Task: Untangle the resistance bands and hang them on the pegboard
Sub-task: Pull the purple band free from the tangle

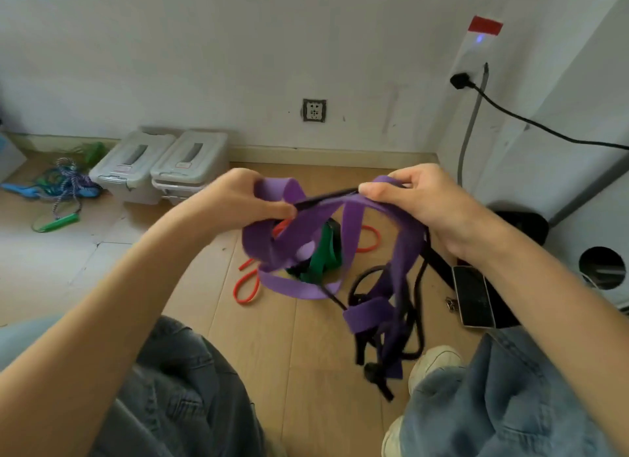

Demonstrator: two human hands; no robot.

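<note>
Purple band (pixel 405 252) held up in a knot with a black band (pixel 326 198), both hands pinching, above the floor (pixel 272 337).
Left hand (pixel 245 198) pinches a purple fold and one end of the taut black stretch; right hand (pixel 418 194) has thumb and fingers closed on the purple loop and the other end of that stretch. A green band (pixel 323 256) sits inside the purple coils, and the black tails hang low between the knees. An orange band (pixel 246 286) lies loose on the floor under the bundle. Risk, as judged: pulling the hands further apart would cinch the black band tighter round the purple, not free it. The hanging tails could snag a shoe (pixel 434 361) or drag the phone (pixel 473 296) nearby. A slipped pinch under tension would snap back at the fingers. No pegboard in view.
</note>
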